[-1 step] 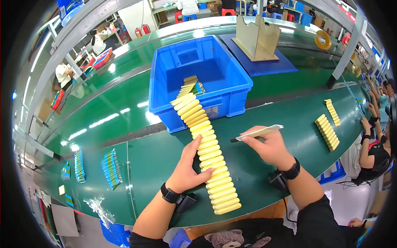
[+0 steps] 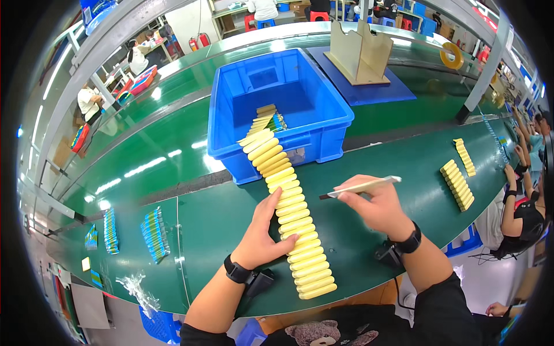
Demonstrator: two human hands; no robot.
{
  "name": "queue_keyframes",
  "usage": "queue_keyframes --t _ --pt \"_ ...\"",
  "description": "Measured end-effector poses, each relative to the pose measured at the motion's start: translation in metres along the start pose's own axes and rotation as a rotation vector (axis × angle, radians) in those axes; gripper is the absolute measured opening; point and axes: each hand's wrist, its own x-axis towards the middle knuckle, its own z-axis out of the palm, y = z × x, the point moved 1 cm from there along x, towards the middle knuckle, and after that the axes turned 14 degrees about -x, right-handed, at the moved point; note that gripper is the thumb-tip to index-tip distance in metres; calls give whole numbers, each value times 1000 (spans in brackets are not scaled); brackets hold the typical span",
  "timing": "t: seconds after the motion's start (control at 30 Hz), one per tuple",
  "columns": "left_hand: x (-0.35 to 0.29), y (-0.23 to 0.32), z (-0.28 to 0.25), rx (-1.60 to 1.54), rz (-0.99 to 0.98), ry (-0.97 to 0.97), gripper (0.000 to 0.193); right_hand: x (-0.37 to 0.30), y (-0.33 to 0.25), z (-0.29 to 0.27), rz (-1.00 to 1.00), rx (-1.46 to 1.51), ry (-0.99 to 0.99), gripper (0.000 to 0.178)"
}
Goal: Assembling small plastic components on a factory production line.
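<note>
A long row of pale yellow, rounded stick-like pieces point(image 2: 301, 233), side by side, runs from inside the blue bin point(image 2: 337, 124) over its near wall and down onto the green work surface. My left hand point(image 2: 262, 235) lies along the row's left side, thumb and forefinger spread and touching the pieces; its other fingers are mostly hidden. Right of the row, my right hand point(image 2: 375, 205) grips a slim pale-handled tool point(image 2: 378, 184) with a narrow dark tip pointing left toward the row. The tip is apart from the pieces; its exact kind is unclear.
Shorter yellow rows point(image 2: 457, 184) lie at the right. Blue-green packet strips point(image 2: 154, 235) and crumpled clear plastic point(image 2: 138, 291) lie at the left. Behind the bin, a wooden stand point(image 2: 360, 57) rests on a blue board. A metal post point(image 2: 487, 72) rises at right; co-workers sit beyond.
The tool in my right hand has shifted and turned slightly, its dark tip a little further left. My left hand and the yellow row look unmoved.
</note>
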Motion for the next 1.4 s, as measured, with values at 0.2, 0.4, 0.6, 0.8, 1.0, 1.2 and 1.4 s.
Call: queue_keyframes --t 0.2,0.4,0.6,0.8,1.0,1.2,1.4 --pt "2 5 -1 72 96 -11 103 2 -46 17 -410 -50 -50 28" --pt "1 7 -3 174 123 -12 105 -4 -29 40 -496 -210 -85 34" --pt "1 8 -4 203 117 -28 106 -4 -31 50 -480 -328 -151 37" --pt "-1 4 -3 161 75 -19 107 -3 -30 42 -470 -427 -123 34" --pt "-1 -17 -2 -151 -64 -10 104 -3 -2 10 -53 -84 43 12" --pt "-4 3 -11 -515 72 87 86 -4 -3 -1 189 582 -95 19" --pt "-25 46 16 -156 237 -187 100 -21 -37 2 11 450 -367 16"
